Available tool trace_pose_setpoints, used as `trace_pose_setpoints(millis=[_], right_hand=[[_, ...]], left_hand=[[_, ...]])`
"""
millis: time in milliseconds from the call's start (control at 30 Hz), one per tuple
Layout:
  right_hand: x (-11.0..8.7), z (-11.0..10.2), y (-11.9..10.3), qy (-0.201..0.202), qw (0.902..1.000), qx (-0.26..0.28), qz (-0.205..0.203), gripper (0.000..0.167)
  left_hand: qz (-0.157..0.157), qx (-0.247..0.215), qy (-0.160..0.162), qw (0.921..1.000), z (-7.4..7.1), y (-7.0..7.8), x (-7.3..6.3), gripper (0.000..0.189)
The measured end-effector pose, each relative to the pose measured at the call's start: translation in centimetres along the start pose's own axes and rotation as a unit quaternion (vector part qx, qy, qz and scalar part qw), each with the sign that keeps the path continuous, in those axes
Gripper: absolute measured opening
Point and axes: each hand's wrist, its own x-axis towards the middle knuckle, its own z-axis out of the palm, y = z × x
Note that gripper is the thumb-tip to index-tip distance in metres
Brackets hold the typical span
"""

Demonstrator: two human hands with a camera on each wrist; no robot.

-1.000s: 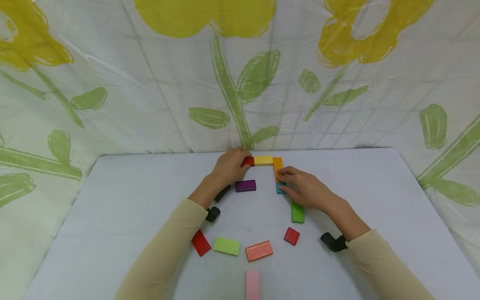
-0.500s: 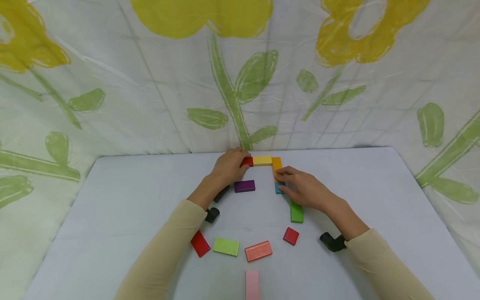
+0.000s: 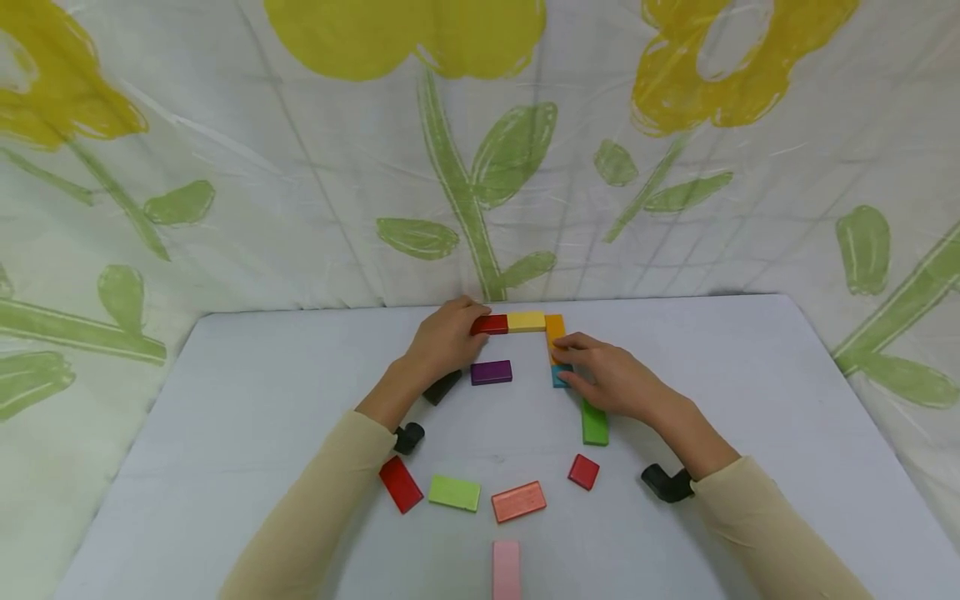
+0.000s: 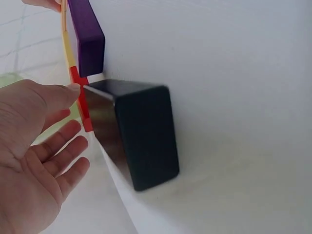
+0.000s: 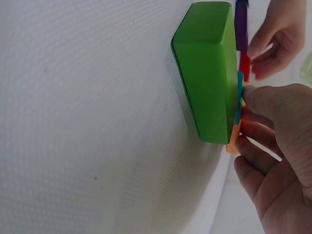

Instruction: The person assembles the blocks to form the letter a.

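Note:
My left hand is at the left end of a red block, thumb and forefinger beside that end, the other fingers loosely bent in the left wrist view. A yellow block continues the row rightward from the red one. At its right end an orange block runs toward me, with a small blue block at its near end. My right hand pinches about the blue block, thumb on it and forefinger at the orange block. The right wrist view partly hides these fingertips.
Inside the corner lies a purple block; a black block is under the left wrist. A green block lies below the right hand. Nearer me are red, lime, coral, small red and pink blocks.
My left hand has drawn slightly left, uncovering more of the red block and the black one. The right hand and the blocks have stayed in place.

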Motion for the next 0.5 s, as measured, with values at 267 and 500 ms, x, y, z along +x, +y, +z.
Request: trace_pose_setpoints(millis=[267, 500], right_hand=[[0.0, 0.1, 0.1, 0.003, 1.0000, -0.001, -0.005, 0.044], [0.0, 0.1, 0.1, 0.005, 1.0000, -0.002, -0.008, 0.044]], left_hand=[[0.013, -0.004, 0.011, 0.9999, -0.7, -0.1, -1.4, 0.042], [0.014, -0.026, 0.019, 0.9994, -1.0, 0.2, -2.9, 0.040]])
